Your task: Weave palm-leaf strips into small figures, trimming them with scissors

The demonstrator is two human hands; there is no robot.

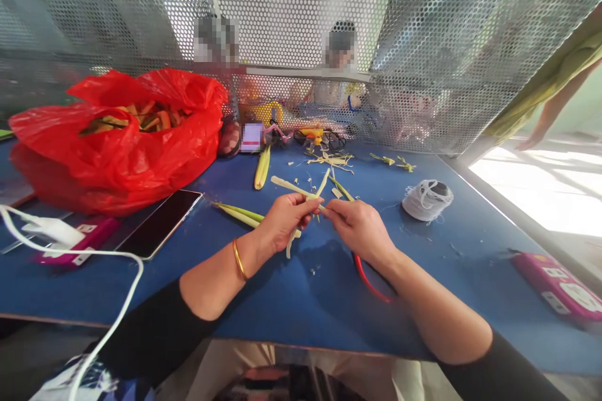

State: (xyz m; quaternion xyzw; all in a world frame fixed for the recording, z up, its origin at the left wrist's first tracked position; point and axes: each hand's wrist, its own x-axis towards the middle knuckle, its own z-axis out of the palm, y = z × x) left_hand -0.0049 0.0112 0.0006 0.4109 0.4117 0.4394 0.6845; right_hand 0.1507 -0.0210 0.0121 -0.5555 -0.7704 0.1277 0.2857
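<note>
Head view, hands (pixel 291 218) (pixel 360 229) pinched, perhaps touching

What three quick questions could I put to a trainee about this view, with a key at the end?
1. Multiple choice. What is pinched in the left hand?
a) a phone
b) pale strips
c) a red bag

2. True or false: the white thread lies to the right of the right hand.

3. Short answer: on which arm is the gold bangle?

Key: 1 b; 2 true; 3 the left.
</note>
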